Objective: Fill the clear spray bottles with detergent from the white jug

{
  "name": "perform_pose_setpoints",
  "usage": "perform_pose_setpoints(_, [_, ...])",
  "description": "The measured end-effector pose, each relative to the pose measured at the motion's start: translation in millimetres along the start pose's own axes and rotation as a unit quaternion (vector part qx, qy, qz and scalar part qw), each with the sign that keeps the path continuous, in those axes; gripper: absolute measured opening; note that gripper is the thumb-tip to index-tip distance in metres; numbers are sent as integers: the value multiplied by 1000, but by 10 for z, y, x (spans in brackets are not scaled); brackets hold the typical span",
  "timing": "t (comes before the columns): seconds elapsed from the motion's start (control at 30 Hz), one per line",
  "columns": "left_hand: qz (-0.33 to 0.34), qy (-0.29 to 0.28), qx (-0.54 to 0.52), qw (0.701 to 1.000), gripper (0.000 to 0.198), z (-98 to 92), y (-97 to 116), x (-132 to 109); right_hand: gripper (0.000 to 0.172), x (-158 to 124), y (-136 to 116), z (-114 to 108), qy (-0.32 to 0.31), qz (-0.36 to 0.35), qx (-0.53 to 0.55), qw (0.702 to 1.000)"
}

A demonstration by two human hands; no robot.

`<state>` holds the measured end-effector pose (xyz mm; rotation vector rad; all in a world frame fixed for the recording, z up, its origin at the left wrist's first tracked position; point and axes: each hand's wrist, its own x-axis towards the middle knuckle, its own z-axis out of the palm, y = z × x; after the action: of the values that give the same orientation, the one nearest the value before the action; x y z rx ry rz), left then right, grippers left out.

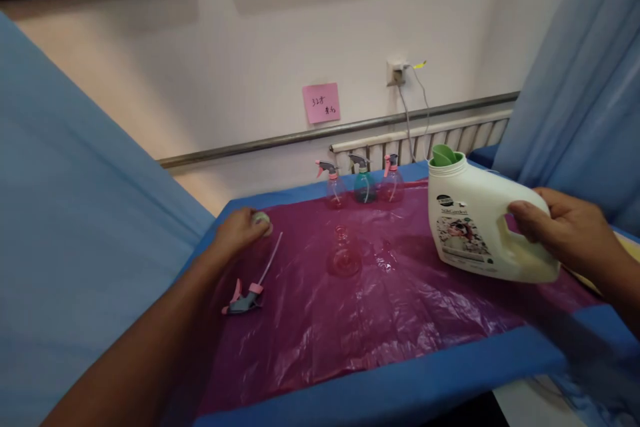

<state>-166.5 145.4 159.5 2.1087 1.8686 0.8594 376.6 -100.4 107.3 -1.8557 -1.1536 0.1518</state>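
Observation:
My right hand point(570, 227) is wrapped round the handle of a cream plastic jug point(463, 230), which tilts a little to the left. Its mouth is uncapped and shows a green pouring spout point(444, 155). Over on the left, my left hand point(240, 233) pinches a pale round cap point(263, 220) at the sheet's edge. Between the hands stands a pink transparent bottle point(345, 257) without its top. A grey and pink spray head point(245, 297) with a thin tube lies below my left hand.
Behind the bottle, pink point(336, 192), teal point(365, 187) and pink point(393, 185) spray bottles stand in a row. A crinkled magenta plastic sheet point(400, 320) covers the blue table. Blue curtains point(75, 180) hang at both sides. A radiator point(465, 133) and wall socket point(395, 73) are behind.

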Motion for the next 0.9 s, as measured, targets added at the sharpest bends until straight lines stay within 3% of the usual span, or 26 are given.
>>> perform_pose_setpoints(0.1, [74,-4,28,997,58,-13,665,-163,56,-32,17,-14,-1,2,16,1000])
perform_pose_setpoints(0.17, [181,-43,-16,982,58,75,1171,-401,57,-54,33,-21,-2,-2,22,1000])
perform_pose_setpoints(0.27, [360,-161,-8,919,48,332,1794,-807,59,-83,92,-31,-5,-3,22,1000])
perform_pose_setpoints(0.33, [412,-211,37,886,56,539,2035,-990,61,-97,140,-41,-6,-2,19,1000])
perform_pose_setpoints(0.43, [419,-259,90,865,52,807,2156,-1057,62,-113,193,-60,-9,-2,20,1000])
perform_pose_setpoints(0.67, [393,-298,185,850,24,1136,2034,-984,60,-158,252,-71,-15,-5,27,1000])
perform_pose_setpoints(0.8, [401,-295,204,843,26,1231,1971,-1040,59,-174,290,-83,-15,2,36,999])
perform_pose_setpoints(0.9, [416,-271,193,846,29,1146,1928,-1072,60,-170,340,-109,-30,-1,32,999])
